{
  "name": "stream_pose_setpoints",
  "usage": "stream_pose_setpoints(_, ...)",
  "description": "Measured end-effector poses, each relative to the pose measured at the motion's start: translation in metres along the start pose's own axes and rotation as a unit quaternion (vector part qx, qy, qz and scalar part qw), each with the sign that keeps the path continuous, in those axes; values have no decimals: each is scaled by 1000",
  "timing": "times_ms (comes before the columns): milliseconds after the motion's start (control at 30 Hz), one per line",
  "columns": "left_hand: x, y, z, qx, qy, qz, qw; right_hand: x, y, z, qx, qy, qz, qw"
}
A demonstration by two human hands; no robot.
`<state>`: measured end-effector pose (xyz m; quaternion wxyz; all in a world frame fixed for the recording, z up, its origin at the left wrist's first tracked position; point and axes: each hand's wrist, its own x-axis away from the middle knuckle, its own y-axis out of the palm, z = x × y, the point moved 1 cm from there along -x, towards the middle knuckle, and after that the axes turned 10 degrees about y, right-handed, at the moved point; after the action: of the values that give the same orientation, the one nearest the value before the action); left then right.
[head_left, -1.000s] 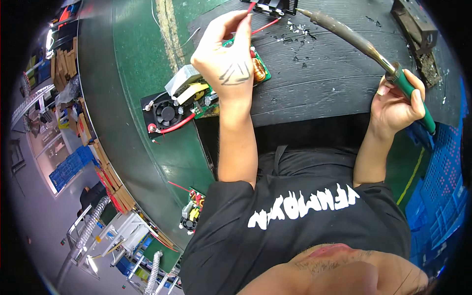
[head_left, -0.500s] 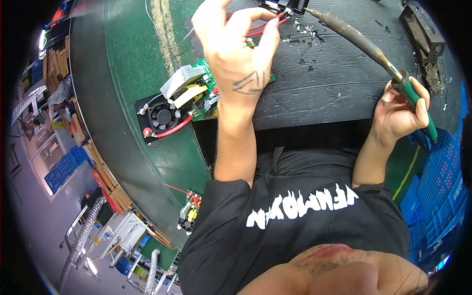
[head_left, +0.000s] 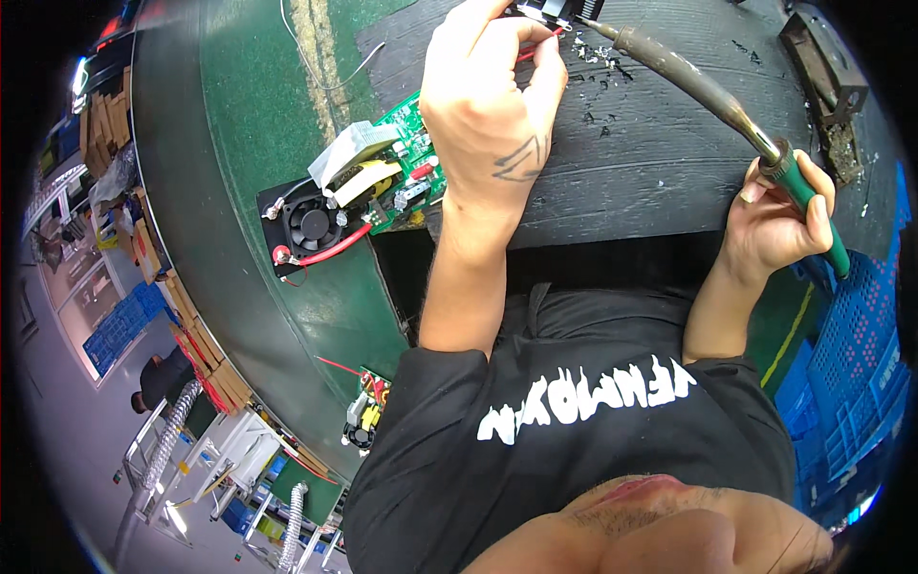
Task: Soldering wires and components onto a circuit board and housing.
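Head view looks down on a dark work mat [head_left: 650,163] laid over a green belt [head_left: 239,143]. At twelve o'clock the left hand [head_left: 488,105] pinches a red wire [head_left: 537,46] between closed fingertips, just beside a small black part [head_left: 555,10] at the top edge. At two o'clock the right hand [head_left: 779,215] is wrapped shut around the green handle of a soldering iron [head_left: 708,91], whose tip reaches toward the wire's end. A green circuit board [head_left: 406,167] with a black fan [head_left: 311,225] lies at ten o'clock, partly under the left wrist. My judgement: the hot barrel passes close to the left fingers, so a slip could burn them; a shaky pinch could pull the wire off the joint.
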<state>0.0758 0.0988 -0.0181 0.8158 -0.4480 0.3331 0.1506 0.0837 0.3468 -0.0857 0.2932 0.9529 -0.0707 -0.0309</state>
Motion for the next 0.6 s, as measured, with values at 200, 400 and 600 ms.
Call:
stream_pose_setpoints(200,0,2,2,38,-21,-1,999,3,5,-5,27,-3,-13,1000)
stream_pose_setpoints(400,2,0,-1,38,-30,5,999,2,6,0,29,-4,-73,997)
stream_pose_setpoints(600,3,12,-8,-14,23,-2,1000,0,2,1,41,-9,-77,996)
